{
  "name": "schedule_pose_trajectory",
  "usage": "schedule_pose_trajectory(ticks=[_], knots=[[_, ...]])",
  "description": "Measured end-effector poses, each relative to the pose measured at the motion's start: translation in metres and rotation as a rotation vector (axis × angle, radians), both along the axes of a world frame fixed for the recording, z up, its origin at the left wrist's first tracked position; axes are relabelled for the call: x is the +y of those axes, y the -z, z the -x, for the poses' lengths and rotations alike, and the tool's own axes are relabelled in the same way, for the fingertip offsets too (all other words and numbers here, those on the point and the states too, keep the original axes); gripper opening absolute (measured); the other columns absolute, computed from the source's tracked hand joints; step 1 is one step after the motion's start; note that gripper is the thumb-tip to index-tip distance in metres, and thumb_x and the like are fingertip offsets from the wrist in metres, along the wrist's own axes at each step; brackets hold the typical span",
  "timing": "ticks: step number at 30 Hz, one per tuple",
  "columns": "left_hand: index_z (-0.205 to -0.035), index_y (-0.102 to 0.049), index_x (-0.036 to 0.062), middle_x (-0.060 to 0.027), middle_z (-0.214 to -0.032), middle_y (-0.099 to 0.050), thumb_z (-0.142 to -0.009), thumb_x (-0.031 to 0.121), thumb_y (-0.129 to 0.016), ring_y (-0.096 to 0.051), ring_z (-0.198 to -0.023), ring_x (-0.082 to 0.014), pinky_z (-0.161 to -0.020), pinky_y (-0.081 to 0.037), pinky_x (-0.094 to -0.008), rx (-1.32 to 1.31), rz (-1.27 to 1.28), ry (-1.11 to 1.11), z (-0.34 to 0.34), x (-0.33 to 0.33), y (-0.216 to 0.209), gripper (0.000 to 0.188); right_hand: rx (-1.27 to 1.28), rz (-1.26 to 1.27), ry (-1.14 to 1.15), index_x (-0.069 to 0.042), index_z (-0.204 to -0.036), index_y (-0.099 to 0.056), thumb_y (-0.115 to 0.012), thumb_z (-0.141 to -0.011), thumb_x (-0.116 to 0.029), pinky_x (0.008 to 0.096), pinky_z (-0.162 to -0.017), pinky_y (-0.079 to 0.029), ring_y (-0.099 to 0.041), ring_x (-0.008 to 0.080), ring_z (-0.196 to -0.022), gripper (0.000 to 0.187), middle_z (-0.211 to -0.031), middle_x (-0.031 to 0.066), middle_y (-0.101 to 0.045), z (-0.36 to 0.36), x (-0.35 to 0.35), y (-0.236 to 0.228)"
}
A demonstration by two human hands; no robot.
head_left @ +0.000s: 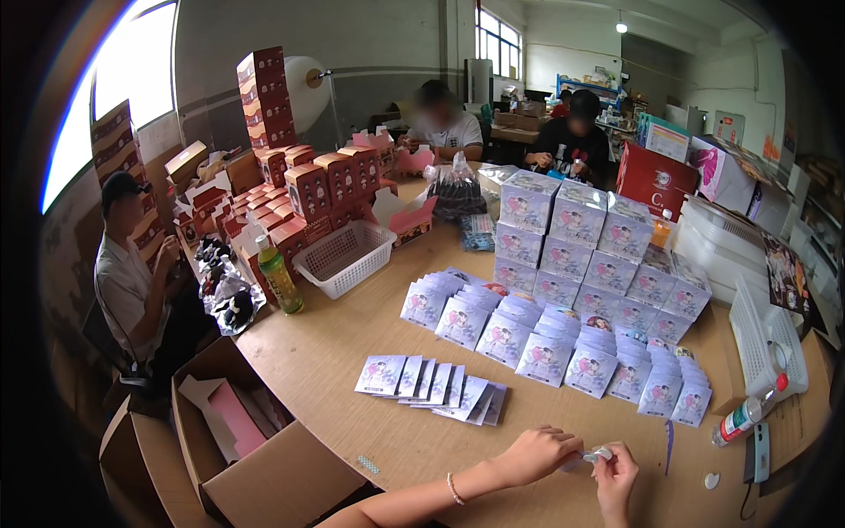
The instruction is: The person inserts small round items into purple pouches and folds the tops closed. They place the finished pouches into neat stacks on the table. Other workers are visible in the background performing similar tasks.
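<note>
Close to the table's front edge, my two hands work together. The fingers of my right hand [616, 475] are closed on a small, shiny white round piece [600, 454]; whether it is a badge or something else, I cannot tell. My left hand [541, 451], with a beaded bracelet on its wrist, pinches a bit of clear plastic [572, 463] right beside it. Farther left lies a fanned row of flat lilac printed packets [431, 389]. Beyond my hands, several overlapping stacks of similar packets [541, 359] run across the table.
Lilac boxes [576, 246] are piled behind the packets. A white basket [345, 255], a green drink bottle [280, 277] and red-brown boxes [321, 189] stand at left. Open cartons [282, 475] sit lower left. A water bottle [738, 421] and phone [761, 451] lie right. Other people sit around.
</note>
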State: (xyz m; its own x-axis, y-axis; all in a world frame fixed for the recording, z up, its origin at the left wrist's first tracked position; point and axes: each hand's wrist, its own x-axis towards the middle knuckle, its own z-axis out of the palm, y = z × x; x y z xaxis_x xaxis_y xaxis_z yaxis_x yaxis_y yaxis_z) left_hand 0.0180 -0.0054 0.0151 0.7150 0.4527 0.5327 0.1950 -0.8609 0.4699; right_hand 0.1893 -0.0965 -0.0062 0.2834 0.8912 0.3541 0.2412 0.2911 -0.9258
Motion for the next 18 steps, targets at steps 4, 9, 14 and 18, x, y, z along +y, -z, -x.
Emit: schedule_pose_trajectory(ticks=[4,9,14,18], knots=[[-0.091,-0.060,0.0071,-0.0082,-0.078,-0.063,-0.083,0.017,-0.061,-0.062,-0.074,-0.0274,-0.069,-0.049,-0.0361,-0.007,0.059,0.038,0.001,0.003,0.003,0.012,-0.009,0.020,-0.042,0.001,-0.086,-0.053,-0.056,-0.084,0.008,0.0182,-0.049,-0.038,-0.046,0.0048,-0.058,0.007,-0.083,0.0022,-0.048,-0.007,0.001,0.014],[-0.091,-0.060,0.0069,-0.0082,-0.078,-0.063,-0.084,0.017,-0.060,-0.062,-0.074,-0.0275,-0.070,-0.049,-0.0364,0.000,0.079,0.030,0.001,0.003,0.002,0.012,0.001,0.039,-0.059,0.001,-0.085,-0.052,-0.057,-0.083,0.008,0.0182,-0.050,-0.039,-0.047,0.0049,-0.060,0.008,-0.083,0.0015,-0.046,-0.010,0.003,0.021],[-0.090,-0.060,0.0117,-0.0018,-0.081,-0.061,-0.082,0.017,-0.062,-0.059,-0.087,-0.0202,-0.081,-0.043,-0.0367,0.065,-0.052,-0.085,-0.002,-0.001,0.005,0.010,-0.108,-0.018,-0.025,0.000,-0.086,-0.048,-0.053,-0.087,0.003,0.0223,-0.051,-0.041,-0.049,0.0091,-0.059,0.006,-0.081,0.0037,-0.047,0.000,0.001,0.019],[-0.090,-0.058,0.0158,0.0019,-0.090,-0.056,-0.079,0.016,-0.062,-0.050,-0.102,-0.0190,-0.088,-0.035,-0.0416,0.053,-0.157,-0.139,-0.004,-0.005,0.002,0.011,-0.472,-0.121,0.051,-0.001,-0.089,-0.044,-0.049,-0.090,-0.003,0.0314,-0.053,-0.043,-0.052,0.0213,-0.058,0.006,-0.074,0.0102,-0.049,0.000,0.000,0.016]])
